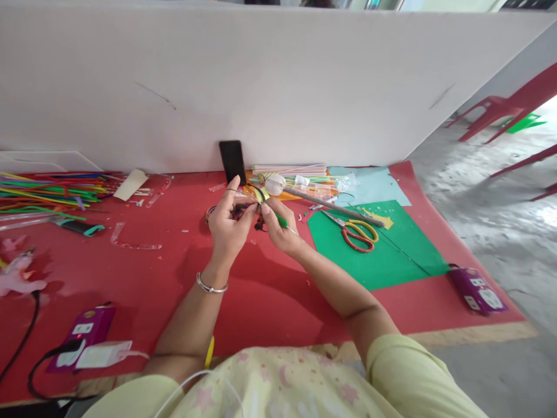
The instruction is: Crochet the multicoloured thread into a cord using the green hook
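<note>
My left hand (pixel 230 223) is closed, its thumb and fingertips pinching a thin dark strand (pixel 257 193) above the red table. My right hand (pixel 279 227) meets it at the fingertips, also pinching the strand. A small green piece (pixel 282 222) shows between the right fingers, with a thin pale rod running back along the palm; its kind is unclear. Small dark reddish bits hang at the fingertips, partly hidden. Just beyond the right hand lies a grey stick with a whitish ball (pixel 275 184) at its end. A black phone (pixel 232 161) leans against the white board behind.
Scissors (pixel 359 233) lie on a green sheet (pixel 378 267) at right. Colourful pipe cleaners (pixel 52 190) and a dark-handled cutter (pixel 80 226) are at left. Purple boxes (pixel 477 290) with cables sit near the table's front corners. A white board (pixel 278 87) stands along the back.
</note>
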A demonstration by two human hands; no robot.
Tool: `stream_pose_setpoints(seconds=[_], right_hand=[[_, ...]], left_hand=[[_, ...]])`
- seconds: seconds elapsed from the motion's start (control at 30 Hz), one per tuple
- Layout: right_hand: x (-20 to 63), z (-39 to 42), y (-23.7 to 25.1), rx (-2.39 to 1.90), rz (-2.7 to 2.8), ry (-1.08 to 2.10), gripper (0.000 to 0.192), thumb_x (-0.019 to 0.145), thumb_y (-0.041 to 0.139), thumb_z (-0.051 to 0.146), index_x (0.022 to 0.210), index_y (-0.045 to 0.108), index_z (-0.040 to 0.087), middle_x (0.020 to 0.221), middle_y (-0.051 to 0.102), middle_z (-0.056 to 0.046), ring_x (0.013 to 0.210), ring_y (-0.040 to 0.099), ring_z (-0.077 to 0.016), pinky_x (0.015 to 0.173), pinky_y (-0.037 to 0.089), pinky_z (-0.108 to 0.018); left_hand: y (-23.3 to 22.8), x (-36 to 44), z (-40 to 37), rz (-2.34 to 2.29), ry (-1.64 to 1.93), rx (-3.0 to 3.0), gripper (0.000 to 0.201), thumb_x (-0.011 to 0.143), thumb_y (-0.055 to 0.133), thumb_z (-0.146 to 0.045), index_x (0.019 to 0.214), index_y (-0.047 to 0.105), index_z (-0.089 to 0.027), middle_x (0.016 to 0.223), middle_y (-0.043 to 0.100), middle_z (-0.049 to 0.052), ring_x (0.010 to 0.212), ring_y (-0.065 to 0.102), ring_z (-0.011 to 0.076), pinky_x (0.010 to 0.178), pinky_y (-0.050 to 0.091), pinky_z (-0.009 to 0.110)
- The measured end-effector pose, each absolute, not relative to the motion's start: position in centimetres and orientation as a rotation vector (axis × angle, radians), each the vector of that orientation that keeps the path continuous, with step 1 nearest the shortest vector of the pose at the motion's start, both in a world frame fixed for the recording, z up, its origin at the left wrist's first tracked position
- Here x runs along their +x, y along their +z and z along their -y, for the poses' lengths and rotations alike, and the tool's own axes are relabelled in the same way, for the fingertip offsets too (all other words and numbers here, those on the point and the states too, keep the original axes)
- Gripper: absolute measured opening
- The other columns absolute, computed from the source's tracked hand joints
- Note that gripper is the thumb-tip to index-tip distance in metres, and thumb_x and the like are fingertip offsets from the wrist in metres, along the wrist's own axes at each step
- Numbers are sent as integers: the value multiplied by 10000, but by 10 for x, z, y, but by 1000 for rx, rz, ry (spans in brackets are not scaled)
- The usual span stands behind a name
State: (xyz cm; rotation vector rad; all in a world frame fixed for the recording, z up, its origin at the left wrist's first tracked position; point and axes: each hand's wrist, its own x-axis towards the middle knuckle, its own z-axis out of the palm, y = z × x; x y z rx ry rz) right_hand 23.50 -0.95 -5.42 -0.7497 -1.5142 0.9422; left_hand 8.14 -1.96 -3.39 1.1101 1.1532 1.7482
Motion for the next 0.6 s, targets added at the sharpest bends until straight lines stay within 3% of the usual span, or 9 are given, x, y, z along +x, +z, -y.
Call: stream_pose_setpoints(seconds=[0.07, 0.17, 0.3, 0.43, 0.5, 0.6], right_hand=[[231, 8, -63, -750, 1455, 962, 586, 1116, 597, 771, 884, 704, 244, 848, 628, -33, 778, 555, -187, 778, 500, -349], [227, -1, -76, -712, 1306, 1186, 640, 1045, 643, 852, 924, 767, 237, 850, 654, -34, 711, 549, -168, 664, 477, -319], [228, -18, -82, -593, 1096, 1666, 746, 858, 761, 959, 745, 705, 225, 717, 621, -18, 648, 569, -161, 571, 485, -278], [240, -36, -89, -447, 1127, 1981, 731, 933, 749, 868, 650, 656, 200, 643, 621, -27, 645, 619, -157, 593, 536, -251], [249, -45, -95, -431, 1199, 2055, 738, 985, 697, 833, 623, 646, 192, 602, 608, -32, 626, 626, -159, 556, 523, -237], [261, -60, -103, -435, 1344, 2064, 698, 938, 746, 790, 616, 683, 174, 646, 655, -51, 597, 614, -150, 480, 467, -225]], left_hand=[[-32, 81, 19, -1128, 1733, 1062, 706, 731, 1017, -87, 1390, 852, -281, 937, 858, 10, 932, 811, 178, 770, 624, 209], [-25, 76, 18, -999, 1619, 945, 666, 711, 1019, -129, 1348, 862, -243, 860, 836, -1, 685, 711, 124, 604, 537, 195], [-17, 63, 18, -856, 1404, 828, 627, 632, 1041, -134, 1237, 898, -214, 781, 791, -14, 473, 460, 35, 456, 322, 184], [-19, 53, 16, -817, 1209, 881, 575, 603, 1068, -173, 1158, 927, -211, 712, 752, -21, 452, 391, 19, 464, 288, 195], [-21, 52, 15, -845, 1160, 936, 574, 603, 1072, -194, 1159, 930, -205, 728, 775, -2, 464, 414, 31, 469, 286, 210], [-24, 52, 14, -933, 1113, 1032, 614, 611, 1062, -219, 1209, 926, -187, 763, 807, 28, 503, 475, 63, 479, 299, 231]])
